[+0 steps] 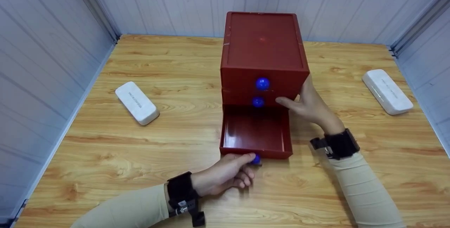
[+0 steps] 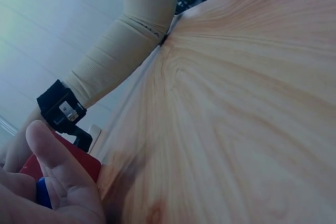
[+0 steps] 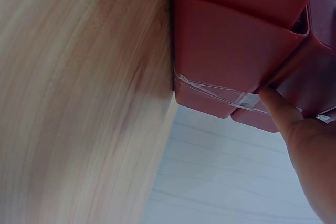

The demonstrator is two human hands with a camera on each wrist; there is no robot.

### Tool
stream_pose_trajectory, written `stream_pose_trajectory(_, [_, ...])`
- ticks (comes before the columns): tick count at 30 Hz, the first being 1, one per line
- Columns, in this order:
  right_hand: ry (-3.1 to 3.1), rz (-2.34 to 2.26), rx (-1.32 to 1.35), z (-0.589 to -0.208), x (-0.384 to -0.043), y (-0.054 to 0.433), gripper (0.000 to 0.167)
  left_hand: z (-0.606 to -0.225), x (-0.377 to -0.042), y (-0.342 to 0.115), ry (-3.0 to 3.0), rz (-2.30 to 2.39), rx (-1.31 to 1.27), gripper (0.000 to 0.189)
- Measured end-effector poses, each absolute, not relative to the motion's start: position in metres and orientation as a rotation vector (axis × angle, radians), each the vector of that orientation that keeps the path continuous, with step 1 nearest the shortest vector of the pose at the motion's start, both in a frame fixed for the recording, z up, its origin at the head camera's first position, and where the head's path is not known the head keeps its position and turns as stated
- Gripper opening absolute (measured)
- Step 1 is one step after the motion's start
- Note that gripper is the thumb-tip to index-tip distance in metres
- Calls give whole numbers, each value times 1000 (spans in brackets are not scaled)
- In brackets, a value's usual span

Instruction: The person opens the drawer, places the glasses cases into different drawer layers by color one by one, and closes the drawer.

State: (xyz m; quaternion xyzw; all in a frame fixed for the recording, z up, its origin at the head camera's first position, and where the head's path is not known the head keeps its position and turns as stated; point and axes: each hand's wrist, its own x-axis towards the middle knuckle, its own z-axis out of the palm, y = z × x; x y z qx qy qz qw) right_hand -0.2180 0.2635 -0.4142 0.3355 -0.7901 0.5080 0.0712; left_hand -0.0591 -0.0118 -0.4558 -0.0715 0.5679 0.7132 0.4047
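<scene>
A red plastic drawer cabinet (image 1: 265, 41) stands on the wooden table, with a blue ball knob on each of its drawers. Its bottom drawer (image 1: 253, 131) is pulled well out, and bare red floor shows inside. With thumb and fingers my left hand (image 1: 228, 175) pinches that drawer's blue knob (image 1: 256, 158); the knob also peeks out between the fingers in the left wrist view. My right hand (image 1: 311, 105) braces the cabinet's right side, its thumb lying across the front near the middle drawer's knob (image 1: 258, 102). In the right wrist view a straight finger presses the side wall (image 3: 226, 40).
One white box-shaped block (image 1: 137, 103) lies left of the cabinet and another (image 1: 387, 91) lies to the right. Pale panel walls (image 1: 182, 6) enclose the table (image 1: 175, 129) at the back and both sides. Clear tape (image 3: 215, 94) runs around the cabinet.
</scene>
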Motion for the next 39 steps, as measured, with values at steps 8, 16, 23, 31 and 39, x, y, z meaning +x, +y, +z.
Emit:
stream_pose_trajectory(8, [-2382,1527,1021,-413,-218,263,98,-456,-59,-15,1433,1779,-158,41])
stream_pose_trajectory(16, [-2392,1522,993,-414,-218,261,95,-457,-61,-33,1499,1724,-58,43])
stream_pose_trajectory(23, [-2386,1514,1003,-412,-218,260,97,-455,-62,-65,1630,1695,47,37])
stream_pose_trajectory(31, [-2398,1554,973,-413,-216,263,99,-444,-74,-107,1896,1626,152,26])
stream_pose_trajectory(39, [-2404,1539,966,-413,-215,262,97,-424,-107,-162,2662,1405,300,22])
